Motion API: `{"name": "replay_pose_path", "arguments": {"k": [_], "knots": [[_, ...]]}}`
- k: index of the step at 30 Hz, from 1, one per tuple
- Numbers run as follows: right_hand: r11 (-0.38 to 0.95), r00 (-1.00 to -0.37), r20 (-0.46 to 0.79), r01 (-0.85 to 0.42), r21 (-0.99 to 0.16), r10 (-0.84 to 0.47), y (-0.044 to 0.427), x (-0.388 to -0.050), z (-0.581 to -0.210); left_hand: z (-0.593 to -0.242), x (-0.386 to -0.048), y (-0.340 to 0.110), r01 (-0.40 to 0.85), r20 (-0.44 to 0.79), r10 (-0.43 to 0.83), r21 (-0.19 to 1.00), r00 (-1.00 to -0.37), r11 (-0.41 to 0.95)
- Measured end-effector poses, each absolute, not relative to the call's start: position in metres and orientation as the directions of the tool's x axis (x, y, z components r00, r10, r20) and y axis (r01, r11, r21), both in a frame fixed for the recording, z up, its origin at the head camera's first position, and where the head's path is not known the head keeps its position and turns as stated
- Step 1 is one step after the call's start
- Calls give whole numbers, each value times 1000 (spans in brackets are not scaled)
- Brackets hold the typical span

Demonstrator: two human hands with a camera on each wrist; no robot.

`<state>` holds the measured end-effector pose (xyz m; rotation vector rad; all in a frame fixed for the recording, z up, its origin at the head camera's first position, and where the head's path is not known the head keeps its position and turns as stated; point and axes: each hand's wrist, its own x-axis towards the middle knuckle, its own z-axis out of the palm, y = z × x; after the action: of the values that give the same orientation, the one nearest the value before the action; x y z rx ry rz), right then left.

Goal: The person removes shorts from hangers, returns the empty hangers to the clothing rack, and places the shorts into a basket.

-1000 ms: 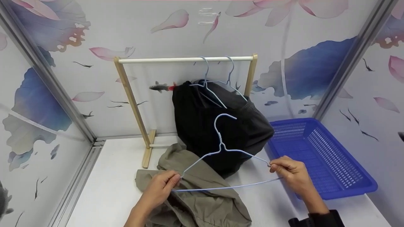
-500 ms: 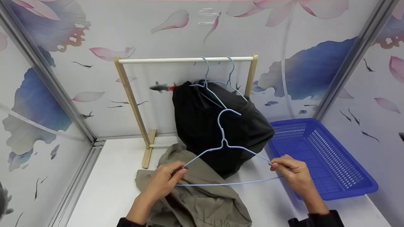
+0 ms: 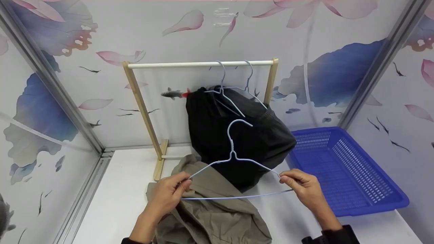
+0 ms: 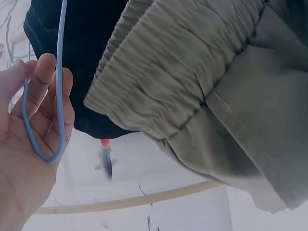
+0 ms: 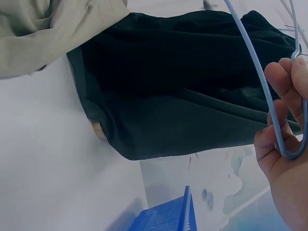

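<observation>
A light blue wire hanger (image 3: 233,156) is held up between both hands, its hook pointing up. My left hand (image 3: 166,192) pinches its left end between thumb and fingers; in the left wrist view the bent wire end lies across the palm of that hand (image 4: 36,115). My right hand (image 3: 305,188) pinches the other end, and the right wrist view shows the wire loop against this hand (image 5: 288,115). Below the hanger, khaki trousers (image 3: 217,217) lie crumpled on the white table (image 3: 112,189). Their gathered elastic waistband (image 4: 154,67) shows close up in the left wrist view.
Behind stands a clothes rack with a white bar (image 3: 169,64) and wooden legs. Black (image 3: 217,132) and dark grey (image 3: 278,135) garments hang from it on two blue hangers. A blue perforated basket (image 3: 376,169) sits at the right. Patterned panels surround the table.
The hanger rose slightly and then shifted left and a little down, both hands moving with it. The trousers, rack and basket stay in place.
</observation>
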<state>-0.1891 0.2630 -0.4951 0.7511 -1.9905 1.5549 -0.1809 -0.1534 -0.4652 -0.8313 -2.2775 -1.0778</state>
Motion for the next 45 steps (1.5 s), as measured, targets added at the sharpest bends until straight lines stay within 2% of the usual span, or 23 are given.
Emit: {"name": "replay_pose_path", "arguments": {"k": [4,7,12,20,26,32,39,45], "knots": [[302,-770,632,-625,-719,-90,258,-187,-499,-465,-178,-159,683,651,290,496,-701,536],[329,-808,585,-572,-751,-70,255,-185,-503,-465,-177,-162,674,656,275,489,-703,554],[287,-862,502,-498,-818,-66,251,-183,-509,-466,-175,-168,651,645,254,504,-721,568],[213,-911,407,-410,-887,-58,245,-178,-518,-468,-170,-174,644,640,243,520,-729,561],[196,-904,421,-427,-883,-73,239,-173,-530,-468,-166,-178,636,638,218,554,-739,536],[243,-884,449,-467,-850,-129,232,-166,-544,-466,-162,-180,631,640,186,587,-745,507],[309,-856,476,-517,-798,-203,225,-161,-562,-464,-160,-185,665,694,153,569,-704,484],[351,-841,505,-541,-764,-195,221,-161,-573,-462,-159,-191,682,714,135,569,-687,460]]}}
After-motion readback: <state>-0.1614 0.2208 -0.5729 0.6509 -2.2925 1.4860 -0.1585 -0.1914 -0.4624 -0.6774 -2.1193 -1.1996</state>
